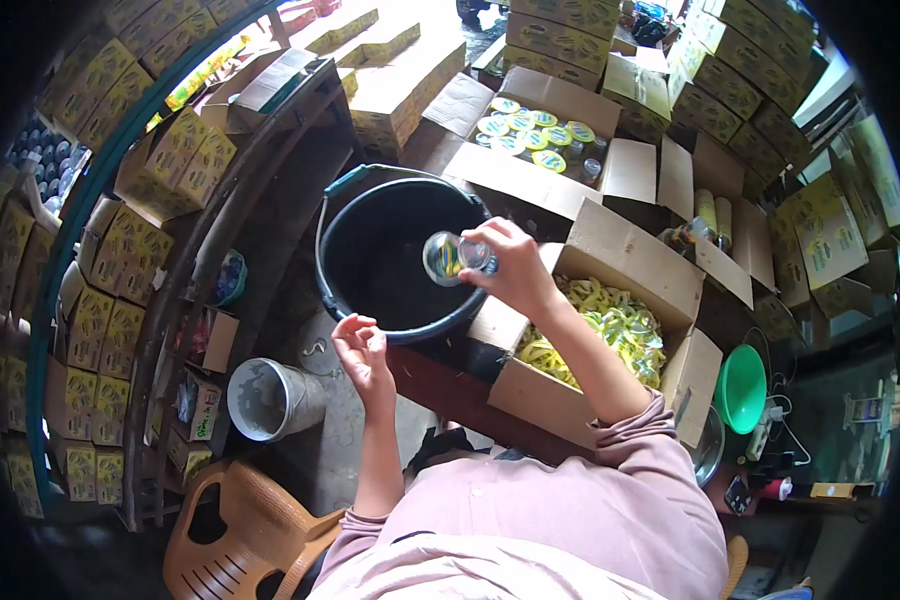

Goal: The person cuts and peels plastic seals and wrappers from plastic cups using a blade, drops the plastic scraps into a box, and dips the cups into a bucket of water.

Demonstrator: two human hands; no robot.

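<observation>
My right hand [510, 265] is closed round a small clear jar [443, 258], held tilted over the right side of a black bucket [340, 285]. Colourful markings show on or through the jar. My left hand [362, 350] is raised at the bucket's near left rim, fingers curled and apart, with nothing visible in it. Beneath my right forearm, an open cardboard box [635, 262] holds a heap of yellow-green strips [625, 335]. Behind it, another open box [560, 95] contains several jars with yellow and white lids [548, 160].
A whitish bucket [288, 400] stands on the floor at left, near an orange chair [255, 510]. Shelves with yellow cartons [120, 250] line the left side. At right are a green basin [741, 390] and stacked cartons [820, 225].
</observation>
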